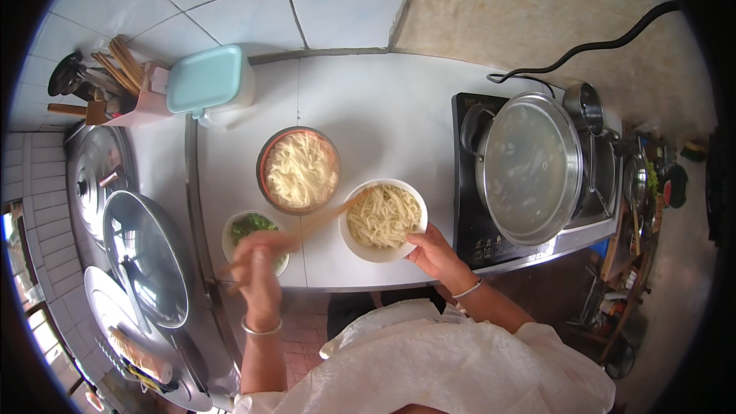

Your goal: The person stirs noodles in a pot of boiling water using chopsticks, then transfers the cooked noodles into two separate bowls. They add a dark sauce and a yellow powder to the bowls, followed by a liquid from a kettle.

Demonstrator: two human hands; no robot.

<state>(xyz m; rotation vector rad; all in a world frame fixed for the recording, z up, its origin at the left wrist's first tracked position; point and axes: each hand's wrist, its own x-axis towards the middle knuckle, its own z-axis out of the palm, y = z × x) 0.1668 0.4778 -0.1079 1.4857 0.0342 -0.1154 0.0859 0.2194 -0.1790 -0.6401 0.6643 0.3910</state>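
Note:
My left hand [260, 259], blurred, grips a pair of wooden chopsticks [329, 218]. Their tips reach the noodles [384, 215] in a white bowl [352, 240] near the counter's front edge. At that bowl's lower right rim, my right hand [432, 253] holds it, thumb on the rim and fingers mostly hidden beneath. Beneath my left hand, a smaller white bowl [228, 236] with chopped greens [250, 224] is partly covered. Behind these two stands a dark-rimmed bowl [260, 181] with an orange-red inside, full of pale noodles [302, 169].
To the right, a large steel pot [532, 169] of cloudy liquid sits on a black induction cooker [464, 195], with a small steel cup [583, 108] behind. A lidded plastic container [206, 80] and utensil holder [141, 108] stand back left. A wok [150, 259] lies left.

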